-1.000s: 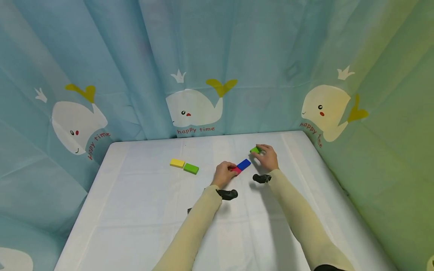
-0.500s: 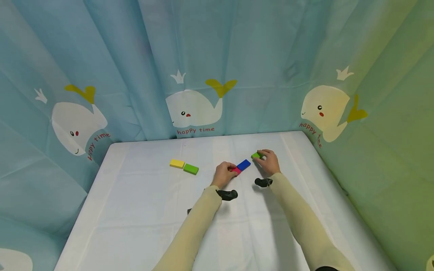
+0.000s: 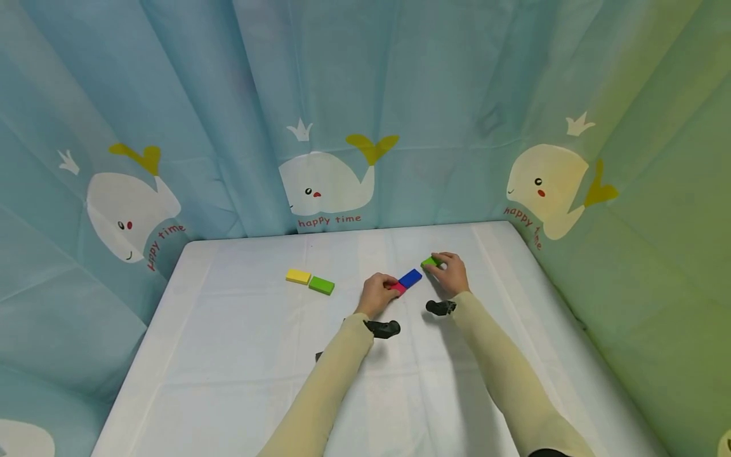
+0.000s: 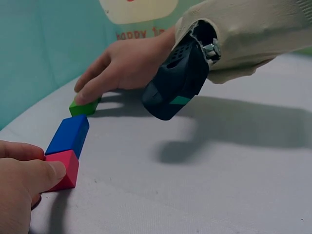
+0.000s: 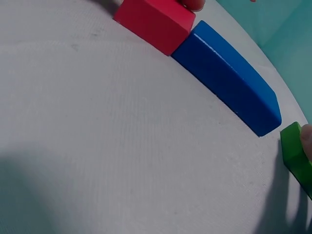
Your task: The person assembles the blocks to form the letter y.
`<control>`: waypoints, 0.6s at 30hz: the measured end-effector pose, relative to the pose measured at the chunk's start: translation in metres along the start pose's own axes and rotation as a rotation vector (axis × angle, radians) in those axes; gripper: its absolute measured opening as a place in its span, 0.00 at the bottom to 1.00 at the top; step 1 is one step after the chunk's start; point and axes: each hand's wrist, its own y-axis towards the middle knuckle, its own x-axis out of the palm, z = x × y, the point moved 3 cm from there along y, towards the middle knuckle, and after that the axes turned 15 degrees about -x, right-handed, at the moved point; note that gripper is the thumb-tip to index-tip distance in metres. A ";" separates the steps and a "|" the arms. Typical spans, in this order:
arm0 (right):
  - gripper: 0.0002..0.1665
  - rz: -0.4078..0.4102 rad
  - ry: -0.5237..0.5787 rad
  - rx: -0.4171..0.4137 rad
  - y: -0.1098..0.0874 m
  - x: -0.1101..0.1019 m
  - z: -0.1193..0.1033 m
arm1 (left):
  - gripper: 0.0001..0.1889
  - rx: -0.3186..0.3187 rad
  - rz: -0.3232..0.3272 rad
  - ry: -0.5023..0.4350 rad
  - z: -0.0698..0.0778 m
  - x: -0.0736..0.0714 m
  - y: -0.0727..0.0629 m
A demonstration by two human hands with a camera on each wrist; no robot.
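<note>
My left hand (image 3: 377,295) pinches a red block (image 4: 67,170) between thumb and fingers on the white table. A blue block (image 3: 410,278) lies end to end with the red one, the two forming a slanted line. Past the blue block's far end, my right hand (image 3: 451,274) pinches a light green block (image 3: 430,261), its fingers covering part of it. In the right wrist view a narrow gap shows between the blue block (image 5: 229,78) and the green block (image 5: 294,153).
Left of my hands, a yellow block (image 3: 299,276) and another green block (image 3: 322,285) lie nearly end to end on the white table (image 3: 228,355). A blue curtain (image 3: 228,114) with whale prints stands behind the table's far edge. Black wrist devices sit at both cuffs.
My right hand has come nearer with the green block, then shifted slightly left toward the blue block's end. The left hand and the red and blue blocks have stayed put.
</note>
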 end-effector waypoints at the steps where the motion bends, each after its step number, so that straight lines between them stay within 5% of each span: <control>1: 0.31 -0.002 -0.001 0.002 0.000 0.000 -0.001 | 0.12 0.000 -0.001 -0.001 0.000 0.000 0.000; 18: 0.28 -0.027 0.012 -0.042 -0.006 0.005 -0.012 | 0.12 0.010 0.008 -0.005 -0.001 0.001 0.002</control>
